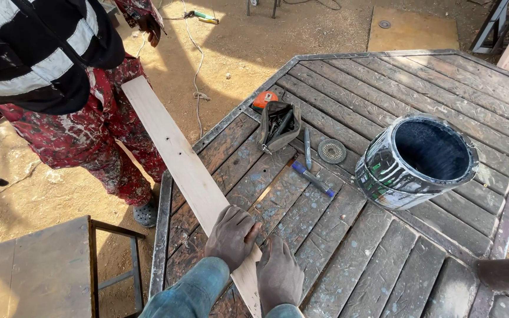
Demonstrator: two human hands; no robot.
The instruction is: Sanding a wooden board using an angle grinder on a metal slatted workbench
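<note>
The single head camera looked steeply down from close above the table [384, 118], facing away from the wearer, with ground at far left.

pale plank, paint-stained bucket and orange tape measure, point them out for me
pale plank [172, 150], head view, on its bare upper face past the table edge
paint-stained bucket [384, 174], head view, on its streaked outer wall
orange tape measure [263, 99], head view, on its orange casing
</note>
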